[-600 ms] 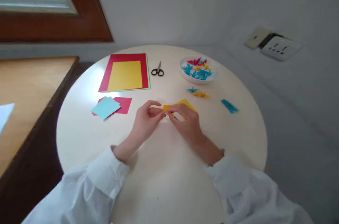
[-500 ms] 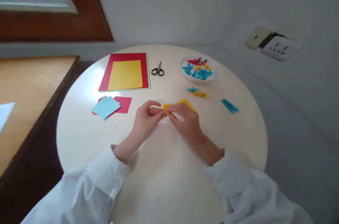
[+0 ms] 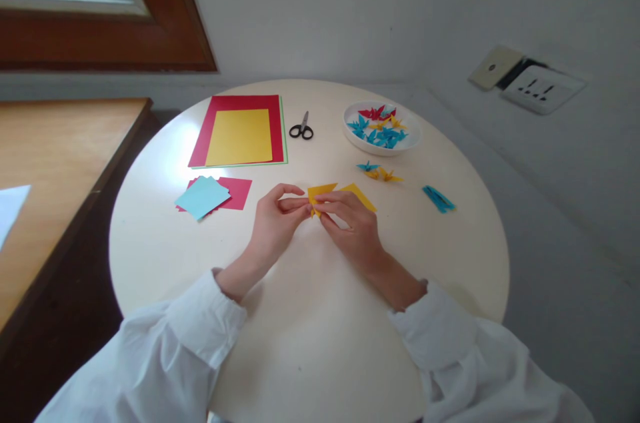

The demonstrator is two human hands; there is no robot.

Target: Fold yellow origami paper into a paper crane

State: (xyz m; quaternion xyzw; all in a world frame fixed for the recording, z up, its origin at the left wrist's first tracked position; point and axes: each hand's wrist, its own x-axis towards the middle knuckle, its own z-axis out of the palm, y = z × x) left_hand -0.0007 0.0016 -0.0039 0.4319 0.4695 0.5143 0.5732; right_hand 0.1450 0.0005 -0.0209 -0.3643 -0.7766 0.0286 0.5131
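A partly folded yellow paper (image 3: 325, 192) is held just above the middle of the round white table (image 3: 310, 329). My left hand (image 3: 273, 228) pinches its left corner with thumb and fingers closed. My right hand (image 3: 353, 229) grips it from the right, fingers curled over the folds. Both wrists rest low over the table, in white sleeves.
Large red and yellow sheets (image 3: 240, 133) lie at the back left, with small light-blue and red squares (image 3: 210, 195) in front. Black scissors (image 3: 302, 128), a white dish of folded paper figures (image 3: 383, 128), two loose figures (image 3: 379, 171) and a folded blue piece (image 3: 438, 199) lie behind and right.
The yellow paper has been lifted and turned a little, so a pointed flap now shows above my fingers. Both hands stay closed on it in the same spot.
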